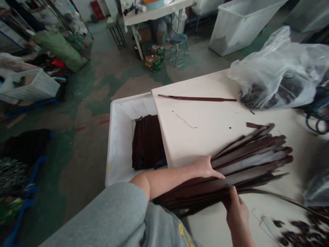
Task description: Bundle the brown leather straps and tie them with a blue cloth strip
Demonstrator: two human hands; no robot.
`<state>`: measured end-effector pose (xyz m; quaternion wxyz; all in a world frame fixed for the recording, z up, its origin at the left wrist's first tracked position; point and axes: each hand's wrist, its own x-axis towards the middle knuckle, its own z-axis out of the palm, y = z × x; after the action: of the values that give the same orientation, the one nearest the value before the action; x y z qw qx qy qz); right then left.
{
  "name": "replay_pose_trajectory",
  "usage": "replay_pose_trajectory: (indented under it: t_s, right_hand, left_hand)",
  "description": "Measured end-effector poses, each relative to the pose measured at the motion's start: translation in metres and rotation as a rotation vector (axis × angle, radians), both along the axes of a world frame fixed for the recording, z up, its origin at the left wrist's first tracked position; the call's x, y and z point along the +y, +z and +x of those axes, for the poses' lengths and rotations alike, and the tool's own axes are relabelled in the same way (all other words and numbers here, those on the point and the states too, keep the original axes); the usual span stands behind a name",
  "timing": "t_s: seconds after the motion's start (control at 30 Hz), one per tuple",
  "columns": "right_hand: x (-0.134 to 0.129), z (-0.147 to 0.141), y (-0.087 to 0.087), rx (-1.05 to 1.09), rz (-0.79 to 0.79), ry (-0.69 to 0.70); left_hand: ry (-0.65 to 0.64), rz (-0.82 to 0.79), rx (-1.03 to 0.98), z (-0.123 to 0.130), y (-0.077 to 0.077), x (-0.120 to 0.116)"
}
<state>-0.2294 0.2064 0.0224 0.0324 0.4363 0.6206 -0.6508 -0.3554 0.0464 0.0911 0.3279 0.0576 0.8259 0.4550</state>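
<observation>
A thick bundle of long dark brown straps point(259, 161) lies across the near part of the white table, fanned out at its right end. My left hand point(205, 168) grips the bundle from its far side, thumb stretched over the top and the other fingers hidden. On the near edge, my right hand point(238, 207) is closed round the bundle, its thumb on top and its fingertips out of sight underneath. One thin strap point(280, 195) trails off to the right. A single brown strap point(203, 98) lies apart near the table's far edge.
Left of the table point(190, 137) stands a white bin point(115, 137) with stacked dark brown straps point(147, 142) inside. A clear plastic bag point(285, 75) and black scissors point(317, 121) lie at the right. Small dark pieces point(298, 236) are scattered at the lower right.
</observation>
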Motion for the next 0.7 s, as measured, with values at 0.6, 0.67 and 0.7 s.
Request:
replay_pose_trajectory:
  t_s: [0.6,0.67,0.7]
  right_hand:
    - [-0.033,0.008,0.03,0.012,-0.177,-0.055]
    - [-0.045,0.008,0.043,0.016,-0.202,-0.075]
    - [-0.051,0.009,0.049,0.014,-0.211,-0.08]
  left_hand:
    - [0.087,0.642,-0.551,0.037,-0.008,-0.017]
    - [0.101,0.683,-0.537,0.047,-0.007,-0.02]
    - [0.103,0.702,-0.533,0.051,-0.005,-0.022]
